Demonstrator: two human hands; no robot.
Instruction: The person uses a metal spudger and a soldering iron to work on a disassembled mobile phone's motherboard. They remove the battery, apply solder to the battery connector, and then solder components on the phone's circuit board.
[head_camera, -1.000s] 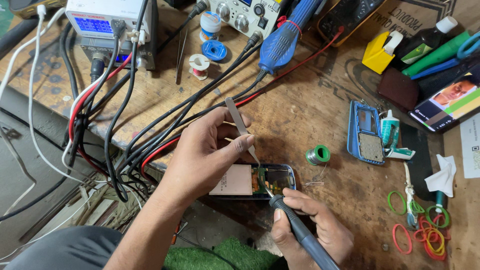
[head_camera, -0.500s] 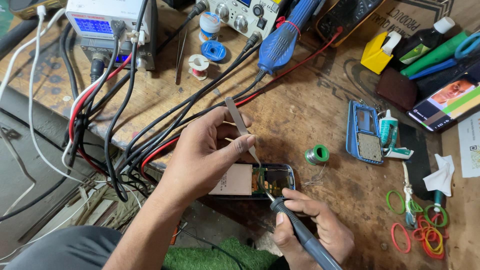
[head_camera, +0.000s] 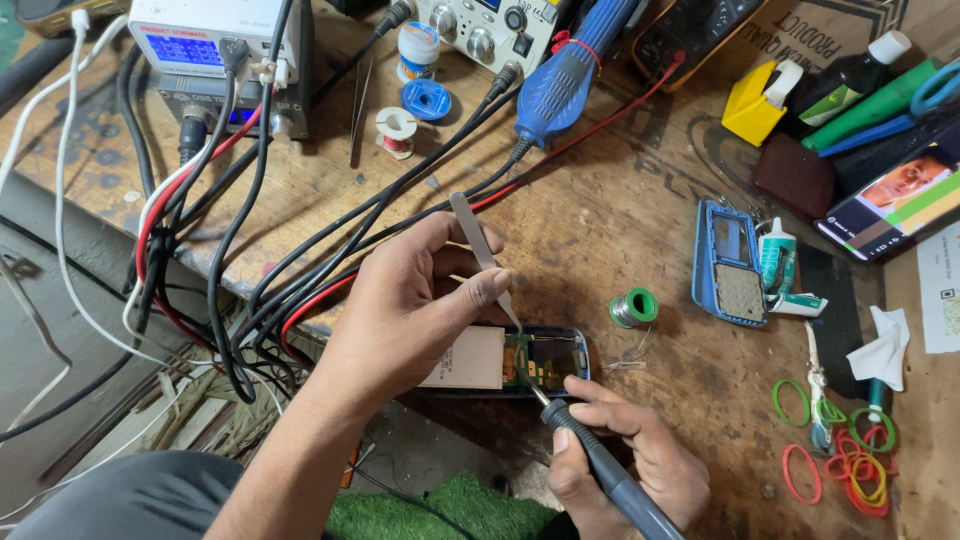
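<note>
Tweezers (head_camera: 483, 255) are pinched between the thumb and forefinger of the left hand (head_camera: 405, 310), which is curled nearly closed around them, the metal tips angled down onto the opened phone (head_camera: 520, 358). That phone lies at the near edge of the wooden workbench (head_camera: 620, 220), its back removed so that a pale battery (head_camera: 466, 358) and a green circuit board (head_camera: 545, 362) are exposed. A soldering iron (head_camera: 600, 470) is gripped pen-fashion in the right hand (head_camera: 630, 455), fingers wrapped tight on the dark handle, and its tip is brought to the board just beside the tweezer points; whether the two tips actually touch cannot be made out from this angle.

A small green spool of solder wire (head_camera: 633, 307) is seen just right of the phone. Further right, a blue phone housing (head_camera: 730, 265) lies beside a small white tube (head_camera: 778, 262), and coloured rubber bands (head_camera: 850, 460) are scattered near the bench's right edge. A bundle of black, red and white cables (head_camera: 250, 230) is draped across the left of the bench from a power supply (head_camera: 215, 45) at the back. A blue hot-air handle (head_camera: 570, 70) rests near the top centre.
</note>
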